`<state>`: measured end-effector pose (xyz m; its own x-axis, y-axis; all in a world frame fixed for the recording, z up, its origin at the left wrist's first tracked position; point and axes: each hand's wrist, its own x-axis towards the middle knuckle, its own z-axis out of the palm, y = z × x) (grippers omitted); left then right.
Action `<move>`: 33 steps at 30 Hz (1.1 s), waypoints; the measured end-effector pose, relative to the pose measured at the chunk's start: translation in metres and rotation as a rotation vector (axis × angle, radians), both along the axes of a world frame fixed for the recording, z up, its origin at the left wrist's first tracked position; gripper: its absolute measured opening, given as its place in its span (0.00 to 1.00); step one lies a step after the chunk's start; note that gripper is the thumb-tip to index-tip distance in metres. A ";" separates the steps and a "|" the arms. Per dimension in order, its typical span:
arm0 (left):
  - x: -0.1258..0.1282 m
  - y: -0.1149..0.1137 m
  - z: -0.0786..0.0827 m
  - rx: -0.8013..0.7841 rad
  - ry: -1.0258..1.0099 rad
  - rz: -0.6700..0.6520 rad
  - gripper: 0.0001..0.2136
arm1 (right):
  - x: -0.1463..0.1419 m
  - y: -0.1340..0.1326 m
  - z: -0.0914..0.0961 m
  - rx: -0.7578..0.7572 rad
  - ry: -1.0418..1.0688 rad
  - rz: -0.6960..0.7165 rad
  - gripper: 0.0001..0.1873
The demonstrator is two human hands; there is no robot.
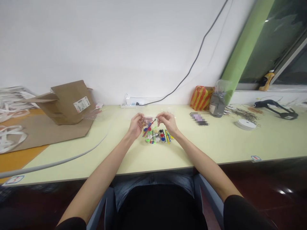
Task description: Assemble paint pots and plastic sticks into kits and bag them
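My left hand [136,125] is closed, its fingertips pinched together beside a piece of clear plastic film; what they grip is too small to make out. My right hand [167,122] pinches at the dark upper end of a tilted bundle of thin red and blue plastic sticks [148,128]. Under and between both hands lies a group of small coloured pieces. Among them are round discs, such as a red disc [161,135] and a white disc [157,139], and thin yellow, green and blue sticks [167,136]. Clear wrapping seems to cover part of this group.
An open cardboard box [69,105] stands left on flattened cardboard. A power strip [131,102] with a dark cable lies by the wall. To the right are a blurred phone [199,118], a striped bag [201,98], a grey container [217,105] and a white roll [246,124].
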<state>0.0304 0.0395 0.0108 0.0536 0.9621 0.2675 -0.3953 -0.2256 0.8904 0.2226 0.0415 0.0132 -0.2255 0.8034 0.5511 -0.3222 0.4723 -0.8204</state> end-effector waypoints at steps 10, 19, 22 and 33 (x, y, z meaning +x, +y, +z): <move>0.011 -0.005 -0.004 0.245 0.195 0.172 0.19 | -0.006 -0.007 -0.001 -0.108 -0.191 0.038 0.17; 0.009 -0.006 0.001 0.254 0.218 0.191 0.22 | -0.010 -0.006 -0.007 0.035 -0.311 -0.162 0.20; 0.008 -0.007 0.004 0.256 0.221 0.189 0.23 | -0.015 -0.007 -0.009 0.082 -0.282 -0.235 0.19; 0.005 -0.002 -0.006 0.129 0.332 0.052 0.21 | 0.000 0.014 -0.014 -0.070 -0.055 -0.425 0.18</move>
<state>0.0354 0.0377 0.0049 0.1096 0.9251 0.3634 -0.0745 -0.3570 0.9311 0.2226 0.0558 -0.0009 0.1056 0.8665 0.4880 -0.0658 0.4957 -0.8660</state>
